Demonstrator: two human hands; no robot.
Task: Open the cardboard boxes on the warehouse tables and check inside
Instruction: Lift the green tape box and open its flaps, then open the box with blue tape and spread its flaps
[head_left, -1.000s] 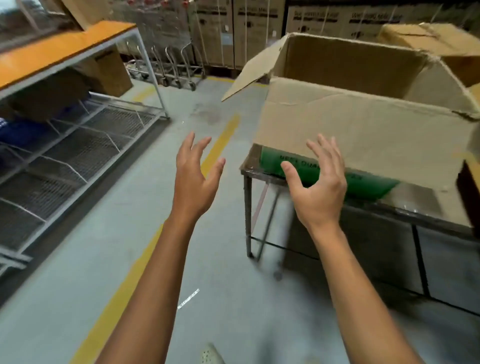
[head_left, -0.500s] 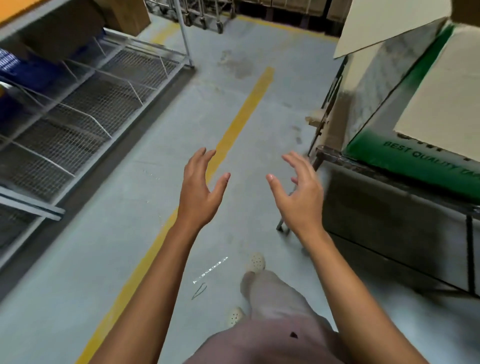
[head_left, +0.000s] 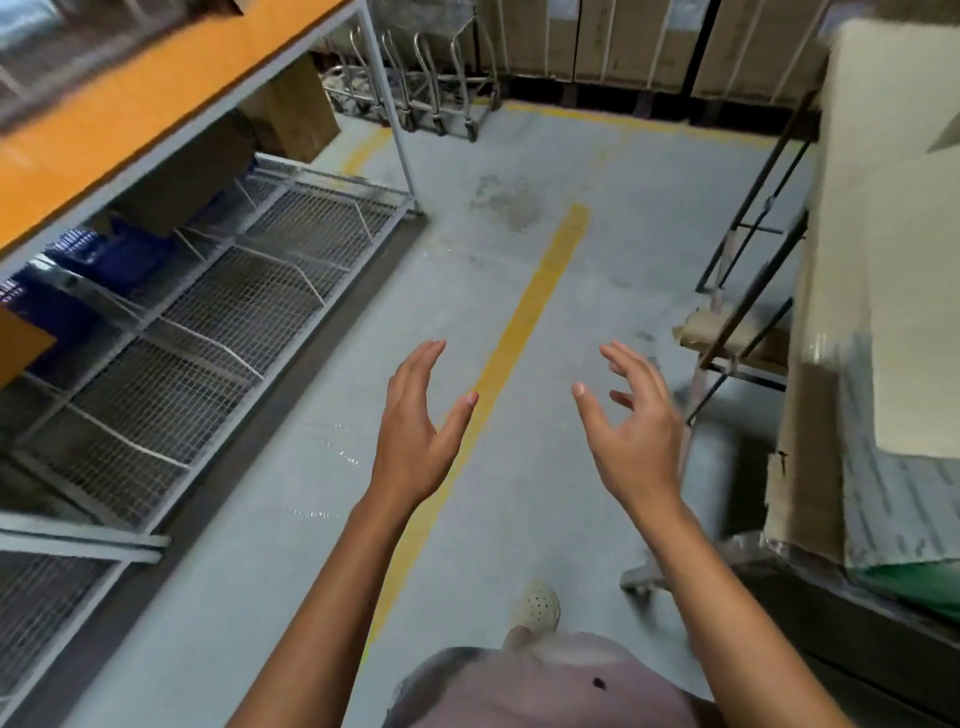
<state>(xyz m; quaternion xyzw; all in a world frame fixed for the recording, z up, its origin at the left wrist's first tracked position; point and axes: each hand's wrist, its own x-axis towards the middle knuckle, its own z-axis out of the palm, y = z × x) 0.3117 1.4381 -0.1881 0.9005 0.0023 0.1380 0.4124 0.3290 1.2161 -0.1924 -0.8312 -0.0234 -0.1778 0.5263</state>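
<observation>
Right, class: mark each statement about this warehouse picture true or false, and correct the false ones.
1. Both hands are empty. True: the left hand and right hand hold nothing.
2. The right hand grips the cardboard box. False: it is apart from the cardboard box, over the floor.
3. A yellow line runs along the floor. True.
4. The wire shelf is to the person's right. False: it is on the left.
5. Trolleys stand at the far end. True.

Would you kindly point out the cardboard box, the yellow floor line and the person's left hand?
cardboard box (head_left: 904, 291): head view, pale side panel.
yellow floor line (head_left: 540, 291): head view, middle of stripe.
left hand (head_left: 415, 436): head view, back of hand.
</observation>
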